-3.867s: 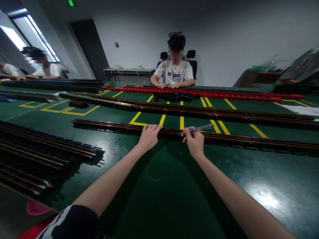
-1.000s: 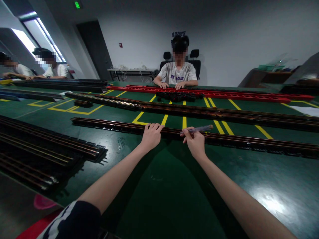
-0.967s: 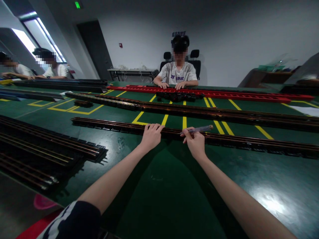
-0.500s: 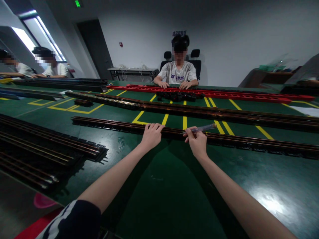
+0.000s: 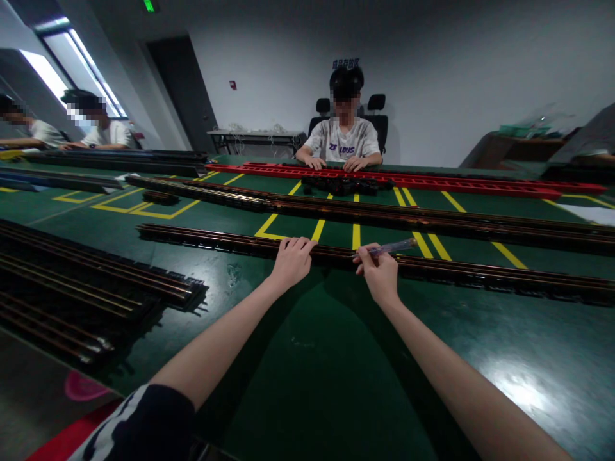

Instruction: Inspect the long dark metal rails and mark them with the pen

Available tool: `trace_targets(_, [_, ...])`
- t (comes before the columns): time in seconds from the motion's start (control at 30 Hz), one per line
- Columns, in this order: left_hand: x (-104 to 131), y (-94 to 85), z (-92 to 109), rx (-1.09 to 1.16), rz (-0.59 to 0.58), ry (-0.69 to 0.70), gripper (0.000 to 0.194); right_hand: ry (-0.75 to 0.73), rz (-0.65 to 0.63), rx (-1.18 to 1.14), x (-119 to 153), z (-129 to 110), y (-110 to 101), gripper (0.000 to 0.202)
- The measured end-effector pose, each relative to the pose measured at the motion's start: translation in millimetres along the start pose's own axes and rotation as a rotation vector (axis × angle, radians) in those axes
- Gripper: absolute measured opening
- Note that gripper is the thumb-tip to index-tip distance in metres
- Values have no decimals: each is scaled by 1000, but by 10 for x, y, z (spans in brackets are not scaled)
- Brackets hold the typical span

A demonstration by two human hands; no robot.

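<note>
A long black rail with copper-coloured strips [image 5: 480, 275] lies across the green table [image 5: 307, 358] in front of me. My left hand [image 5: 292, 261] rests on this rail left of centre, its fingers bent over the top and wrapped on it. To its right, my right hand [image 5: 379, 272] pinches a slim clear tool [image 5: 396, 246], which slants up to the right. The tool's lower tip is at the rail, partly behind my fingers; whether it touches is unclear.
Behind lies another long rail bundle [image 5: 336, 208], then black parts [image 5: 346, 186] and a red rack [image 5: 504, 186]. A person [image 5: 343, 137] sits opposite. More rails [image 5: 86, 269] lie at left. A pink basin [image 5: 86, 387] is below the table edge.
</note>
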State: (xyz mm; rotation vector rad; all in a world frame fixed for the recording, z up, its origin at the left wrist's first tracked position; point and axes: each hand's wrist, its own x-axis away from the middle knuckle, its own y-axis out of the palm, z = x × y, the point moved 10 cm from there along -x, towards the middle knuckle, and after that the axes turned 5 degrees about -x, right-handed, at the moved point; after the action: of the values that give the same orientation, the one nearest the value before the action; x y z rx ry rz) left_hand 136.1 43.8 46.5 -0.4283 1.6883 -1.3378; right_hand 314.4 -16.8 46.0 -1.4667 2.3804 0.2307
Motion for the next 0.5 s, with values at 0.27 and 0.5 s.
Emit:
trace_targets(0.27, [-1, -18, 7, 13, -13, -5, 38, 19, 14, -17, 1, 19, 1, 44])
trace_targets(0.5, [-2, -9, 1, 21, -16, -5, 38, 10, 9, -18, 7, -1, -1, 44])
